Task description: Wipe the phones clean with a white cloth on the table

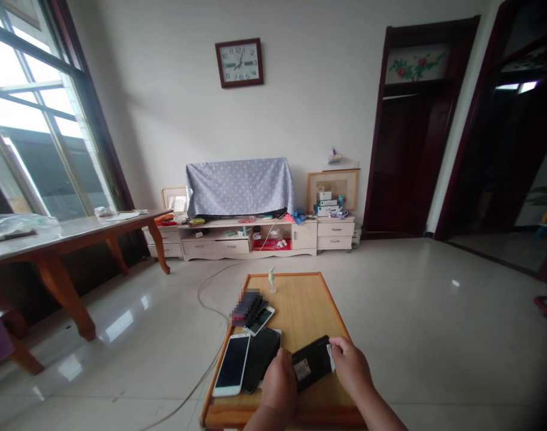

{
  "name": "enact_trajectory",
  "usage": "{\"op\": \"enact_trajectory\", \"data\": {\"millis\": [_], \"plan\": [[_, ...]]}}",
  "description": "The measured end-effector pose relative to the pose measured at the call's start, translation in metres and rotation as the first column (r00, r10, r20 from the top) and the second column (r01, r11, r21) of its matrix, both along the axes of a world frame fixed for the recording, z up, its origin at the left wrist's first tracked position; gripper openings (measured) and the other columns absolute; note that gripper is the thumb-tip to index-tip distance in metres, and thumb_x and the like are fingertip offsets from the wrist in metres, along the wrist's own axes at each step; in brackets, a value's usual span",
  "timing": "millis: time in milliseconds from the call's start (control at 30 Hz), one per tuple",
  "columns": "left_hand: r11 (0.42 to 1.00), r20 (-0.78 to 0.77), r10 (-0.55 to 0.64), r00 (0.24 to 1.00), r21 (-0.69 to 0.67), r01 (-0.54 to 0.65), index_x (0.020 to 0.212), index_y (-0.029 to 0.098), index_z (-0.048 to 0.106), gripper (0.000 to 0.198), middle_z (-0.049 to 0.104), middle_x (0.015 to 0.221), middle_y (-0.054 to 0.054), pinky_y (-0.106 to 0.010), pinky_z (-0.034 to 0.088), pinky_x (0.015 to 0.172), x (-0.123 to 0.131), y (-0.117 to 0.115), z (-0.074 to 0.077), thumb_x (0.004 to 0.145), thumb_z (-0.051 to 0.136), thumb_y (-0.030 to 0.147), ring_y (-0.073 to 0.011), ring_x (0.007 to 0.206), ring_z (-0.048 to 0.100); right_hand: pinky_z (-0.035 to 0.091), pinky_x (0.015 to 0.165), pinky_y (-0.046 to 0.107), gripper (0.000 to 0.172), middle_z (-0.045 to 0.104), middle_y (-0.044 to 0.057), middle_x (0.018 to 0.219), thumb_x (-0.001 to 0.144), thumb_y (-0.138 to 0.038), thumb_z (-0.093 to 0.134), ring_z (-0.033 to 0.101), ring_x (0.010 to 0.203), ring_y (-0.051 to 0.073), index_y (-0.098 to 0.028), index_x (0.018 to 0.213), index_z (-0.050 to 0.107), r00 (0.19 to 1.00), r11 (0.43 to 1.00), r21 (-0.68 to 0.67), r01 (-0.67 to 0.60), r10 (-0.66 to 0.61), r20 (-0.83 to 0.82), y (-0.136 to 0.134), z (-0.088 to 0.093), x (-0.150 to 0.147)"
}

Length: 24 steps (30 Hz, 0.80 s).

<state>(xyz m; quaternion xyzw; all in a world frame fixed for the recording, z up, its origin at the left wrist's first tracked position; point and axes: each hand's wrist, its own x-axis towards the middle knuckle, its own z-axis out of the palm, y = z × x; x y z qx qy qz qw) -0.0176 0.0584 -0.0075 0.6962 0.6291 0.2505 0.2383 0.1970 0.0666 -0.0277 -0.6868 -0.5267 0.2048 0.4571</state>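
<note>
Over the front of the low wooden table, a flat black phone (pixel 317 357) with a pale label on its upturned face is held tilted between my two hands. My left hand (pixel 280 383) is closed on its left end, the thumb on top. At the opposite end, the fingers of my right hand (pixel 350 366) pinch the edge, with a small white piece (pixel 331 359) between them and the phone; its kind cannot be made out. Beside my left hand lie a white phone (pixel 232 365) with a dark screen and a black phone (pixel 260 358). Another white phone (pixel 262 321) rests farther back.
The low table (pixel 300 299) has a small clear bottle with a green top (pixel 272 280) at its far end and a blurred dark stack (pixel 246 308) at its left edge. A cable (pixel 210 311) runs along the floor. A larger table (pixel 84 230) stands left.
</note>
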Motion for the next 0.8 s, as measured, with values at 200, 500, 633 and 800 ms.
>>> {"op": "enact_trajectory", "data": {"millis": [200, 500, 633, 800], "plan": [[0.996, -0.055, 0.066, 0.996, -0.055, -0.069, 0.083, 0.019, 0.056, 0.025, 0.061, 0.092, -0.004, -0.023, 0.035, 0.072, 0.013, 0.002, 0.003, 0.094, 0.035, 0.013, -0.0134, 0.081, 0.055, 0.043, 0.079, 0.030, 0.018, 0.068, 0.005, 0.088, 0.085, -0.028, 0.048, 0.063, 0.088, 0.021, -0.025, 0.082, 0.065, 0.981, 0.996, 0.020, -0.081, 0.076, 0.179, -0.008, 0.001, -0.017], [0.995, -0.149, 0.056, 0.987, -0.079, -0.068, 0.102, 0.014, 0.061, 0.022, 0.057, 0.115, -0.014, -0.029, 0.039, 0.091, 0.024, -0.006, 0.010, 0.086, 0.045, 0.016, -0.0212, 0.103, 0.057, 0.042, 0.074, 0.026, 0.024, 0.063, 0.005, 0.089, 0.093, -0.020, 0.035, 0.060, 0.082, 0.017, -0.024, 0.082, 0.056, 0.878, 0.995, -0.016, -0.094, 0.091, 0.470, -0.014, -0.004, -0.027], [0.992, -0.229, 0.008, 0.973, -0.121, -0.037, 0.110, 0.015, 0.061, 0.031, 0.054, 0.127, -0.016, -0.032, 0.038, 0.099, 0.023, -0.013, 0.016, 0.085, 0.051, 0.030, -0.0262, 0.117, 0.052, 0.043, 0.074, 0.026, 0.024, 0.065, 0.005, 0.091, 0.092, -0.023, 0.037, 0.062, 0.084, 0.017, -0.025, 0.082, 0.059, 0.880, 0.997, -0.041, -0.068, 0.079, 0.467, -0.020, 0.009, -0.030], [0.998, -0.263, -0.044, 0.964, -0.061, 0.029, 0.109, 0.017, 0.064, 0.046, 0.056, 0.125, -0.016, -0.039, 0.042, 0.099, 0.016, -0.016, 0.014, 0.071, 0.063, 0.043, -0.0325, 0.118, 0.051, 0.044, 0.075, 0.027, 0.019, 0.067, 0.007, 0.093, 0.089, -0.027, 0.047, 0.064, 0.085, 0.019, -0.026, 0.080, 0.064, 0.882, 0.995, -0.082, -0.055, 0.087, 0.463, -0.025, 0.022, -0.035]]}}
